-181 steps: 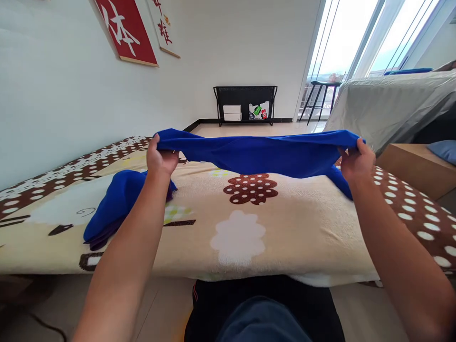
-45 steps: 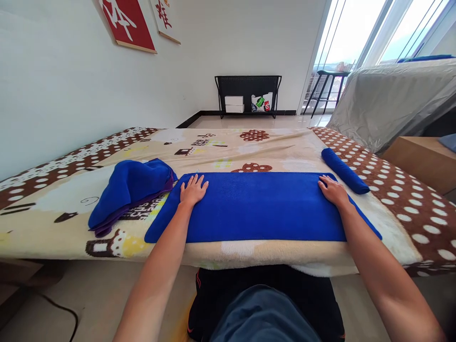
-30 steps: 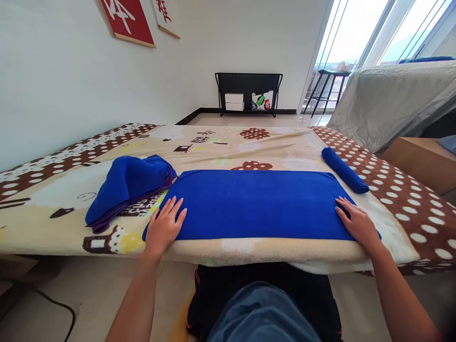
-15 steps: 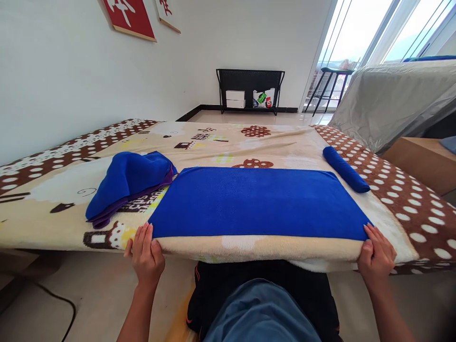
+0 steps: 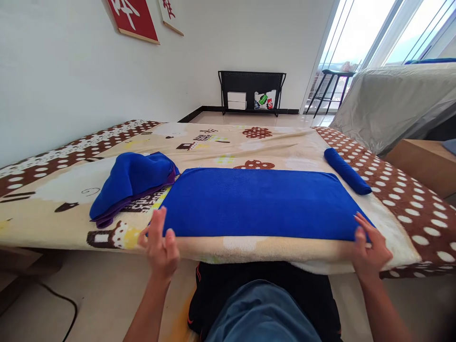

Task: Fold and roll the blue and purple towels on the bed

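A blue towel (image 5: 256, 203) lies spread flat along the near edge of the bed. Over its near left corner is my left hand (image 5: 160, 247), fingers apart and slightly blurred, holding nothing. My right hand (image 5: 371, 247) is above the near right corner, also with parted fingers and nothing in them. A rolled blue towel (image 5: 347, 171) rests to the right of the flat one. Left of it sits a loose heap of blue and purple towels (image 5: 133, 183).
A patterned blanket (image 5: 285, 147) with a brown dotted border covers the bed. Beyond it, a black rack (image 5: 252, 90) stands against the wall. At the right are a plastic-covered piece of furniture (image 5: 399, 99), a wooden box-like surface (image 5: 409, 161) and a stool (image 5: 331, 90).
Both hands have let go of the towel's near corners and lifted, moving inward. The flat towel, the roll and the heap stay as they were.
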Demonstrator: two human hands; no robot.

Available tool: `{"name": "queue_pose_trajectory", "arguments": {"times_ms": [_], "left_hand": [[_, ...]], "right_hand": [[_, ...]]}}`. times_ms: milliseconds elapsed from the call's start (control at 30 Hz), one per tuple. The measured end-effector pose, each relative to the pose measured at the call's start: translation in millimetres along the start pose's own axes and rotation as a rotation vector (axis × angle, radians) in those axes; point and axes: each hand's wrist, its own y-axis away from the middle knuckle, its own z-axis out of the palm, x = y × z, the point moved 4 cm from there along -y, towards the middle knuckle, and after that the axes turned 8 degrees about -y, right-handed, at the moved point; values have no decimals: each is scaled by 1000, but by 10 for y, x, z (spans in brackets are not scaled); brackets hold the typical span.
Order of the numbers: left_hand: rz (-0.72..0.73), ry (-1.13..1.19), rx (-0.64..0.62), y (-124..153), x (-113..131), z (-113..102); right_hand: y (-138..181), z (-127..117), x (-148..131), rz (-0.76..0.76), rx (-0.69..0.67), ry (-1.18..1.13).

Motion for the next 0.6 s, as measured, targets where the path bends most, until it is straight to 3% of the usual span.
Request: {"name": "queue_pose_trajectory", "arguments": {"times_ms": [133,267,400,600], "left_hand": [[317,58,-293,-250,1043,379],[441,-54,-580,-165,1793,989],[447,-143,-706,65,1940,1381],[468,-156,-750,121,1822,1408]], "right_hand": [[-359,651,-860,-127,-268,-138],[-284,1405,-1555,-199,-613,-100],[-7,1715,-1673,-158,-753,20],[116,1632,-1532,-190,-815,136]]}}
